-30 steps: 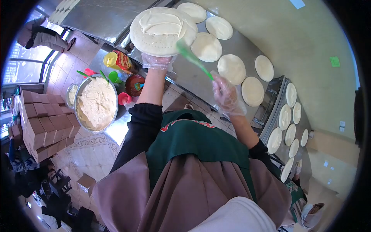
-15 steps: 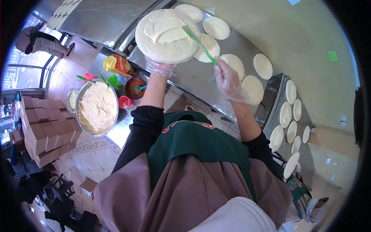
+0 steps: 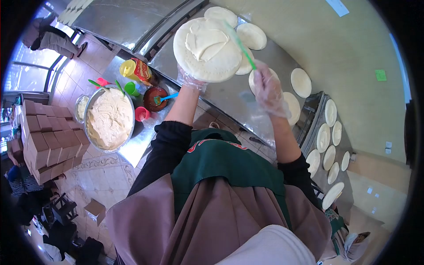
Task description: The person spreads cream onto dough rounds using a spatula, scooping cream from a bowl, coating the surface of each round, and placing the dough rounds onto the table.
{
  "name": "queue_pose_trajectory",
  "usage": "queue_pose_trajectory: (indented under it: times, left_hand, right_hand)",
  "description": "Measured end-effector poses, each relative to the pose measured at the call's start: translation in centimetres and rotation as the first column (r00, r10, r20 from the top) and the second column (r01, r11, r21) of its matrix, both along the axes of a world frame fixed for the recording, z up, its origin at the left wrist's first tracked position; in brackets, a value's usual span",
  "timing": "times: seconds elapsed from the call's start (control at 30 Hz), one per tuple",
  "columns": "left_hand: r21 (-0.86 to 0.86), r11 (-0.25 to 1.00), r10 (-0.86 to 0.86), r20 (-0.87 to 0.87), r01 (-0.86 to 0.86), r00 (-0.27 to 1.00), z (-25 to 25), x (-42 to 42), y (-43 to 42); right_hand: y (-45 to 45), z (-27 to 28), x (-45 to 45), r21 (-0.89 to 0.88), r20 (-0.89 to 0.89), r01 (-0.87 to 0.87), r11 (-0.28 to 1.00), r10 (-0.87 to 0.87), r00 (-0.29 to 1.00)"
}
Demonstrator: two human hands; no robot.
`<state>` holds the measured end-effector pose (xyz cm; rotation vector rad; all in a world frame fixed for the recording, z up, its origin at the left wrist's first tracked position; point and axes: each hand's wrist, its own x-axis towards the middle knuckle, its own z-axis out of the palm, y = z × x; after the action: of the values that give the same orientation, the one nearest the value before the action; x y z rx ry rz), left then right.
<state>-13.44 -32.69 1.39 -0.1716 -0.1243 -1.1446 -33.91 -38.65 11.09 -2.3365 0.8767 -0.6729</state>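
My left hand [image 3: 191,81], in a clear plastic glove, supports a round of flat dough [image 3: 216,66] from below; its fingers are mostly hidden under the dough. A patch of pale cream [image 3: 205,40] lies on the dough's upper middle. My right hand [image 3: 267,88], also gloved, is closed around the handle of a green spatula [image 3: 242,47]. The spatula's blurred head is over the dough's right edge; I cannot tell whether it touches. Beyond and beside them, several dough rounds [image 3: 251,36] lie on the metal table [image 3: 225,100].
At left stand a metal bowl [image 3: 133,128] of cream, a bowl of red sauce [image 3: 152,95] with a blue-handled spatula, a green cup [image 3: 131,88], a red cup [image 3: 141,114] and a yellow-lidded container [image 3: 128,68]. Stacked boxes [image 3: 53,137] rise farther left. More dough rounds [image 3: 323,137] lie at right.
My left hand and the dough have shifted right and slightly down. The spatula has lifted away from the cream toward the dough's right edge, and my right hand has moved slightly right.
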Motion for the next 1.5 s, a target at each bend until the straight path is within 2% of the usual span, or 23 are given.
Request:
queue_pose_trajectory:
  times: [0.07,0.13,0.2,0.27,0.33,0.4,0.43,0.47,0.5,0.53,0.57,0.63,0.67,0.73,0.77,0.83,1.0,1.07,1.17,1.23,1.37,1.43,1.5]
  left_hand:
    - [-0.011,0.999,-0.032,-0.028,0.032,0.999,-0.4,-0.2,-0.2]
    - [-0.022,0.998,-0.066,-0.057,0.065,0.996,-0.8,-0.5,-0.6]
    - [0.131,0.989,-0.068,0.005,0.067,0.998,-1.1,-0.7,-1.2]
    - [0.086,0.991,-0.103,-0.034,0.105,0.994,-2.1,-1.0,-1.2]
    - [0.042,0.989,-0.137,-0.071,0.140,0.988,-2.5,-1.1,-1.1]
    - [0.020,0.981,-0.194,-0.009,0.194,0.981,-2.3,-1.1,-0.8]
    - [0.020,0.981,-0.192,-0.012,0.192,0.981,-3.9,-0.9,-1.1]
    - [0.045,0.990,-0.135,0.087,0.132,0.987,-7.0,-0.5,-1.9]
    - [0.064,0.996,-0.079,0.185,0.068,0.980,-8.7,-0.3,-2.2]
    - [0.097,0.993,-0.072,0.099,0.063,0.992,-5.2,-1.1,-1.5]
    - [0.097,0.994,-0.066,0.096,0.056,0.993,-4.5,-1.1,-1.5]
    - [0.200,0.980,-0.024,0.043,0.015,0.999,-3.7,-0.9,-1.4]
    - [0.224,0.974,-0.018,0.011,0.015,1.000,-2.9,-0.9,-1.0]
    - [0.218,0.976,0.000,0.007,-0.001,1.000,-2.5,-0.8,-0.8]
    - [0.211,0.978,0.008,0.006,-0.009,1.000,-2.4,-0.7,-0.7]
    - [0.177,0.984,0.001,0.009,-0.003,1.000,-2.2,-0.7,-0.7]
    - [0.156,0.988,-0.005,-0.026,0.009,1.000,-4.3,-0.5,-1.9]
    - [0.008,0.995,-0.097,-0.075,0.098,0.992,-4.4,-0.6,-2.0]
    - [0.038,0.994,-0.102,0.007,0.101,0.995,-4.2,-0.5,-2.0]
    - [0.049,0.992,-0.114,-0.018,0.115,0.993,-4.6,-0.7,-2.0]
    - [0.085,0.989,-0.124,0.020,0.122,0.992,-3.6,-0.9,-1.2]
    - [0.131,0.986,-0.111,0.019,0.107,0.994,-3.3,-0.9,-1.0]
    - [0.114,0.980,-0.168,0.014,0.166,0.986,-3.3,-0.8,-0.9]
  right_hand:
    - [-1.9,-0.3,1.0,-0.033,-0.002,0.065,0.997,-0.065,0.998]
    - [-2.8,-1.4,1.6,-0.232,0.082,0.021,0.972,-0.003,0.997]
    - [-2.6,-2.0,2.1,-0.242,0.013,-0.025,0.970,0.029,0.999]
    - [-1.7,-1.6,3.0,-0.243,-0.057,-0.076,0.967,0.064,0.996]
    - [-0.3,-0.8,3.2,-0.124,-0.120,-0.170,0.978,0.155,0.981]
    - [0.8,-0.8,3.1,-0.119,-0.185,-0.232,0.966,0.208,0.961]
    - [1.3,-0.9,3.0,-0.108,-0.249,-0.291,0.950,0.258,0.934]
    - [1.5,-1.2,3.0,-0.107,-0.251,-0.295,0.950,0.261,0.932]
    - [1.7,-1.7,2.9,-0.238,-0.128,-0.375,0.896,0.354,0.926]
    - [1.9,-2.0,2.9,-0.374,-0.016,-0.429,0.822,0.456,0.890]
    - [2.0,-1.6,2.8,-0.372,-0.018,-0.435,0.820,0.463,0.886]
    - [2.0,-0.3,2.6,-0.180,0.011,-0.279,0.943,0.286,0.958]
    - [1.5,-0.2,2.3,-0.178,0.009,-0.288,0.941,0.294,0.956]
    - [0.4,0.1,1.3,-0.088,-0.057,-0.015,0.996,0.010,0.998]
    - [-0.1,-0.5,0.7,-0.089,-0.060,-0.020,0.996,0.015,0.998]
    - [-0.5,-2.3,-0.2,-0.122,-0.166,0.085,0.989,-0.105,0.980]
    - [2.9,-3.9,0.4,-0.105,-0.089,-0.047,0.993,0.038,0.995]
    - [4.1,-3.7,0.5,-0.121,-0.056,-0.097,0.988,0.091,0.994]
    - [5.1,-3.0,0.3,-0.094,-0.089,-0.214,0.972,0.206,0.974]
    - [5.5,-2.1,0.4,-0.104,-0.060,-0.324,0.940,0.319,0.946]
    - [3.9,-1.0,0.5,-0.133,-0.010,-0.291,0.948,0.292,0.956]
    - [2.2,0.4,0.6,-0.002,-0.144,-0.100,0.995,0.098,0.985]
    - [0.2,-0.1,0.3,-0.060,-0.160,-0.054,0.997,0.044,0.986]
